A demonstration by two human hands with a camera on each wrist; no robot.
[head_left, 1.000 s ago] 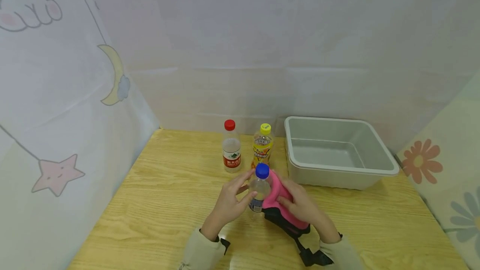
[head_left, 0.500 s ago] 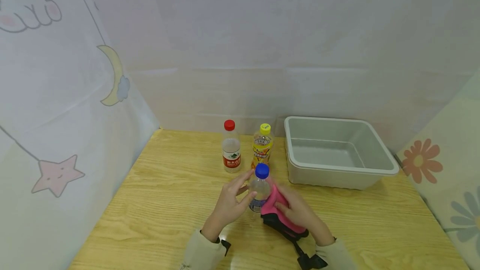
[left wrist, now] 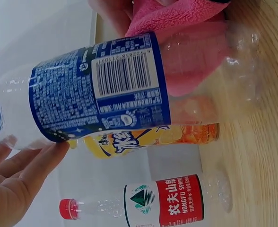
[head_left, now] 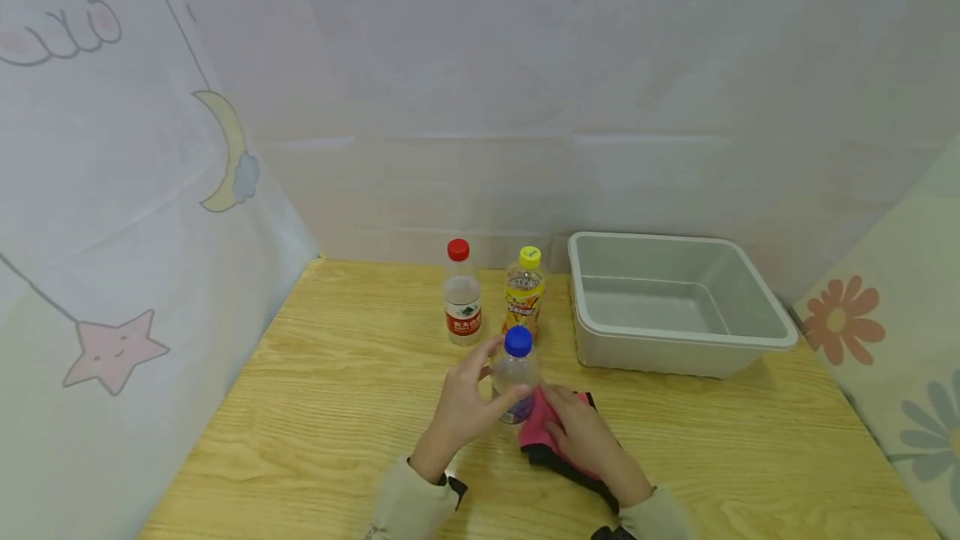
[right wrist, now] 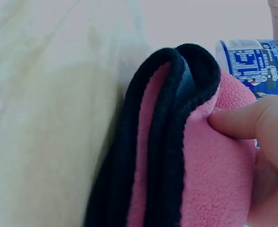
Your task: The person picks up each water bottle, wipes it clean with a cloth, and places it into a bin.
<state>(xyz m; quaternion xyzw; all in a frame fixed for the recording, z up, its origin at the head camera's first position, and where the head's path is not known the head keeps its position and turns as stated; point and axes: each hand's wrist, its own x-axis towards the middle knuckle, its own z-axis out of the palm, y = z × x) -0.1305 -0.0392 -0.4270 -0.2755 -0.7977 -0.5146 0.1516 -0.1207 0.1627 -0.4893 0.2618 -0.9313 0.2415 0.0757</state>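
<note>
Low in the frame's centre, your right hand [head_left: 581, 440] presses a pink cloth [head_left: 543, 432] against the foot of the blue-capped bottle [head_left: 516, 373], thumb curled onto the fabric. Your left hand [head_left: 465, 407] clasps that upright bottle on the worktop [head_left: 315, 407]. Behind stand a red-capped bottle [head_left: 462, 294] and yellow-capped bottle [head_left: 524, 290]; right of them, a grey tub [head_left: 675, 307].

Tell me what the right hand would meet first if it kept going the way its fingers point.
Most likely the blue-capped bottle: the right hand presses the pink cloth against its base, fingers aimed at it. Depth is hard to judge; the left hand grips the bottle's other side.
</note>
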